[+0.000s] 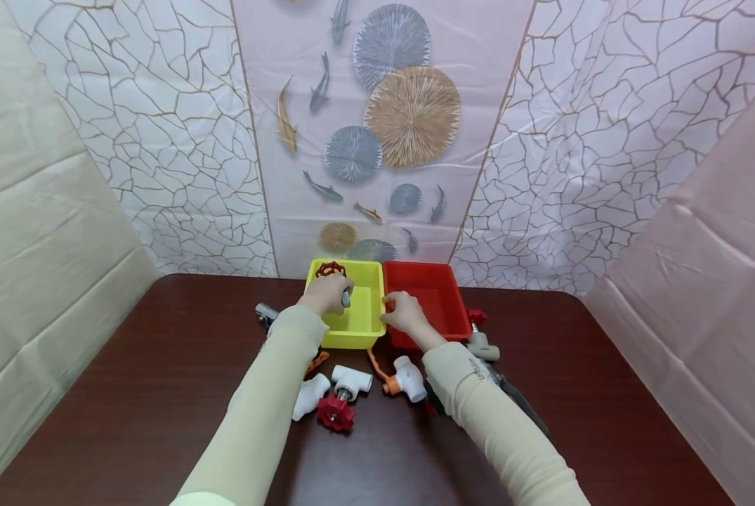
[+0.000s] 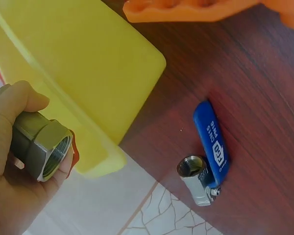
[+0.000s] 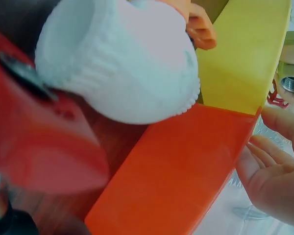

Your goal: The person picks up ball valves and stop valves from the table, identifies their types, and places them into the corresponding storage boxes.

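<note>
From my remote seat I am judging the step in hand to be the placing of a grey metal valve with a hexagonal threaded end and a red spoked handwheel (image 2: 44, 134) into the yellow rectangular plastic box (image 1: 352, 340). The valve is hanging over the ten o'clock part of that box, its handwheel pointing toward twelve. The next move, as I am reading it, is calling for a lowering inside the rim, then a loosening of the grip.

The left hand (image 1: 324, 292) is gripping the valve's metal body, thumb over it and fingers beneath, leaving the threaded end bare. The right hand (image 1: 405, 314) is holding nothing that I can see: its fingers are bending loosely, thumb apart, at the seam where the yellow box is meeting the red rectangular plastic box (image 1: 443, 309) at its three o'clock. I cannot tell whether they are pressing there.

Around the yellow box on the dark brown wooden table (image 1: 130, 393), a small steel valve with a blue lever (image 2: 213, 159) is lying at nine o'clock, a white plastic tee-shaped valve with a red handwheel (image 1: 350, 381) at six, and a white plastic valve with an orange lever (image 1: 410, 381) between four and five.
</note>
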`<action>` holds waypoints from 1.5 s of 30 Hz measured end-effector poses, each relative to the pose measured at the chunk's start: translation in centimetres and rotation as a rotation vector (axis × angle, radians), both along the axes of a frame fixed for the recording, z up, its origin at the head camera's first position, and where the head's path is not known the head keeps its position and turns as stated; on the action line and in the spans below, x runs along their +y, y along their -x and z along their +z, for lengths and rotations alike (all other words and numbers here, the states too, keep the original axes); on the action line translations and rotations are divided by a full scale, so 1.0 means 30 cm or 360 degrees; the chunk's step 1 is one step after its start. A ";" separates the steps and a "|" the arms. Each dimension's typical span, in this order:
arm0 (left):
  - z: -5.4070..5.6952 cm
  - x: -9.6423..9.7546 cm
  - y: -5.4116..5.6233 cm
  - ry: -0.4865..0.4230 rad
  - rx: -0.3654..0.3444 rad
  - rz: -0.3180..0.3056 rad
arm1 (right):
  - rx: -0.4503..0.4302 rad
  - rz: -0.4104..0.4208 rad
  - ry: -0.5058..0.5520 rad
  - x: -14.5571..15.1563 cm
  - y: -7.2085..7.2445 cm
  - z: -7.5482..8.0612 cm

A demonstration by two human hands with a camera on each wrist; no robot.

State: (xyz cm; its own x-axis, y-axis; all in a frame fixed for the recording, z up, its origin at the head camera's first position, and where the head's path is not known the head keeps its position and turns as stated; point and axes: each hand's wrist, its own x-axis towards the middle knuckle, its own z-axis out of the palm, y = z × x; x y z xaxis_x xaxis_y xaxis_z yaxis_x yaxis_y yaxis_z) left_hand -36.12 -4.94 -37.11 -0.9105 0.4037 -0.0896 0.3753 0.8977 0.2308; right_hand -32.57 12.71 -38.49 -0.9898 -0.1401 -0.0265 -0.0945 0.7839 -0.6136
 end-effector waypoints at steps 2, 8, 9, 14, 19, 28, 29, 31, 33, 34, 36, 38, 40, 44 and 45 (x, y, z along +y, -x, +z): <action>-0.001 0.000 0.002 -0.0011 -0.0012 0.0009 | -0.0003 -0.0002 0.0004 0.000 0.005 0.000; -0.030 0.005 0.016 0.0012 -0.0103 0.0025 | -0.0004 -0.0018 0.0020 0.003 0.007 0.001; -0.037 0.006 0.018 0.0029 -0.0129 0.0023 | -0.0003 -0.0021 0.0018 0.004 0.006 0.000; -0.066 0.008 0.032 0.0157 -0.0167 0.0013 | 0.0003 -0.0021 0.0038 0.003 -0.001 -0.004; -0.080 0.002 0.045 0.0202 -0.0152 0.0012 | 0.0024 0.0009 0.0021 -0.001 -0.006 0.000; -0.103 -0.005 0.027 0.0335 -0.0104 -0.0046 | 0.0017 0.0017 -0.0012 -0.005 -0.007 0.004; -0.102 -0.005 0.020 0.0346 -0.0099 -0.0047 | 0.0016 0.0016 -0.0012 -0.005 -0.008 0.004; -0.099 -0.004 0.007 0.0365 -0.0090 -0.0058 | 0.0021 0.0016 -0.0017 -0.006 -0.011 0.003; -0.099 -0.005 -0.005 0.0371 -0.0088 -0.0078 | 0.0013 0.0015 -0.0011 -0.008 -0.016 0.003; -0.099 -0.006 -0.010 0.0372 -0.0094 -0.0084 | 0.0006 0.0011 -0.0003 -0.010 -0.017 0.003; -0.102 -0.009 -0.018 0.0378 -0.0114 -0.0091 | -0.0002 0.0004 0.0008 -0.014 -0.021 0.002; -0.105 -0.014 -0.022 0.0355 -0.0145 -0.0093 | -0.0011 -0.0001 0.0017 -0.018 -0.022 0.000; -0.107 -0.016 -0.022 0.0327 -0.0180 -0.0079 | -0.0019 -0.0013 0.0021 -0.019 -0.022 0.001; -0.109 -0.014 -0.014 0.0272 -0.0226 -0.0055 | -0.0013 -0.0014 0.0008 -0.013 -0.018 0.002; -0.108 -0.013 -0.013 0.0259 -0.0230 -0.0049 | -0.0012 -0.0012 0.0009 -0.011 -0.017 0.003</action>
